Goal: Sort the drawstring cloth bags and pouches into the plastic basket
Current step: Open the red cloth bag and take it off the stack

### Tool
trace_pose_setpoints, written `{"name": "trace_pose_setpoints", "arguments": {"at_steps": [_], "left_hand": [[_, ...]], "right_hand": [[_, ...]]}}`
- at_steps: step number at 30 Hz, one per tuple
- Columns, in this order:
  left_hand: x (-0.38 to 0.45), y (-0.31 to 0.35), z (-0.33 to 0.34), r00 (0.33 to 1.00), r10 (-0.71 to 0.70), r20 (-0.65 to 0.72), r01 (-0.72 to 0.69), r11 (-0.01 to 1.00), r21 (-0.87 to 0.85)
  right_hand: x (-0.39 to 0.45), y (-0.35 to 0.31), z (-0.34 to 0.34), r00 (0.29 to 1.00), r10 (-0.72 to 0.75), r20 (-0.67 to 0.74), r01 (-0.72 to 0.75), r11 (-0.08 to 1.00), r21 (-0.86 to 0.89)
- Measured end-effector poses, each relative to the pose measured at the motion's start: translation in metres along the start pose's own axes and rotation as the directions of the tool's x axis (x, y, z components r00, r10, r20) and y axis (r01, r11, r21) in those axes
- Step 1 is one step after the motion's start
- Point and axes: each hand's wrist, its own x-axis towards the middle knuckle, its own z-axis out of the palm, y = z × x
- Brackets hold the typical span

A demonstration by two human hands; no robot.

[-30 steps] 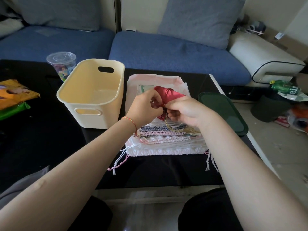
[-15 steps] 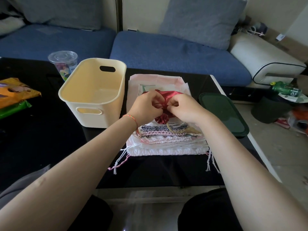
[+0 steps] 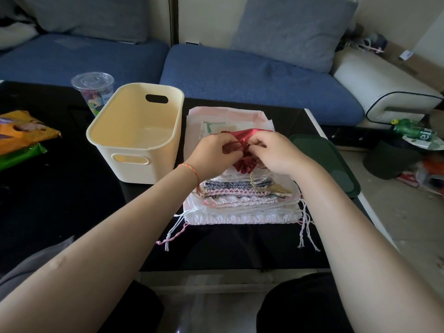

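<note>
Red pouch (image 3: 242, 150) of shiny cloth is between the two hands, just above the pile of cloth bags (image 3: 240, 198). The left hand (image 3: 213, 156) has its fingers curled and pinches the thin red cord at the left side of the pouch. The right hand (image 3: 274, 153) has its fingers curled too and pinches the cloth near the gathered neck, whose ruffled end sticks out below the fingertips of both hands. The flat upper part of the pouch shows behind the knuckles.

Under both hands the pile lies flat on the black bench (image 3: 60, 212). Its bags are folded, with gathered edges in white, pink and blue-grey turned toward the person. A gold cord (image 3: 259, 186) with a tassel lies on the pile just below the right hand. White and pink strings (image 3: 175, 231) hang from the near corners of the pile onto the bench.

To the left of the left hand, close to the pile, the cream plastic basket (image 3: 134, 159) stands upright, and I see nothing inside it. Behind the basket stands a clear cup (image 3: 93, 92) with a lid. Far left of the hands lie an orange packet (image 3: 21, 131) and a green one. To the right of the right hand a dark green lid (image 3: 329, 162) lies flat at the edge of the bench. Beyond the bench there is a blue sofa (image 3: 252, 78).
</note>
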Motion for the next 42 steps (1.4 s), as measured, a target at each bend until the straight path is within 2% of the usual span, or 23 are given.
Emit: {"name": "trace_pose_setpoints", "arguments": {"at_steps": [4,6,9,14,17,21,23,25,28,30,32,35,39,42], "left_hand": [[-0.001,0.000,0.002,1.000,0.009,0.009,-0.010,1.000,0.025],[-0.001,0.000,0.002,1.000,0.009,0.007,-0.009,0.999,0.031],[-0.003,0.001,0.000,0.999,0.016,0.033,-0.017,0.999,0.030],[-0.003,0.002,0.000,1.000,0.024,-0.015,-0.023,0.999,0.042],[-0.005,0.003,0.002,0.997,0.007,-0.073,-0.004,0.999,0.043],[-0.004,0.002,0.001,0.991,-0.016,-0.134,0.024,0.998,0.057],[-0.004,0.001,-0.001,0.989,-0.015,-0.146,0.024,0.998,0.056],[-0.004,0.001,-0.001,0.989,0.009,-0.148,0.001,0.998,0.063],[-0.004,0.001,0.000,0.984,0.046,-0.173,-0.037,0.998,0.055],[-0.004,0.001,0.001,0.978,0.024,-0.206,-0.030,0.999,-0.028],[-0.005,0.004,0.001,0.976,-0.001,-0.219,-0.025,0.993,-0.116],[-0.008,0.007,0.002,0.978,0.033,-0.205,-0.061,0.989,-0.133],[-0.007,0.006,0.000,0.977,0.087,-0.192,-0.107,0.990,-0.095],[-0.005,0.005,0.000,0.976,0.050,-0.214,-0.065,0.996,-0.061]], "right_hand": [[-0.001,0.001,0.001,0.996,0.032,0.080,-0.037,0.997,0.063],[-0.003,0.001,0.002,0.991,0.055,0.124,-0.075,0.983,0.166],[-0.005,0.002,0.003,0.983,0.096,0.157,-0.147,0.922,0.358],[-0.004,0.001,0.004,0.976,0.125,0.181,-0.203,0.827,0.524],[-0.004,-0.001,0.005,0.974,0.119,0.192,-0.205,0.822,0.532],[-0.003,-0.002,0.005,0.972,0.114,0.207,-0.187,0.906,0.379],[-0.004,-0.002,0.007,0.970,0.100,0.220,-0.183,0.898,0.400],[-0.003,-0.001,0.008,0.962,0.085,0.258,-0.219,0.806,0.551],[-0.002,0.002,0.007,0.939,0.082,0.335,-0.319,0.572,0.756],[0.000,0.003,0.009,0.928,0.107,0.356,-0.364,0.459,0.811],[0.001,0.002,0.011,0.921,0.154,0.358,-0.390,0.393,0.833],[0.003,0.002,0.013,0.917,0.214,0.337,-0.395,0.370,0.841],[0.004,0.002,0.013,0.924,0.228,0.306,-0.375,0.398,0.837],[0.003,0.001,0.013,0.929,0.227,0.291,-0.362,0.408,0.838]]}}
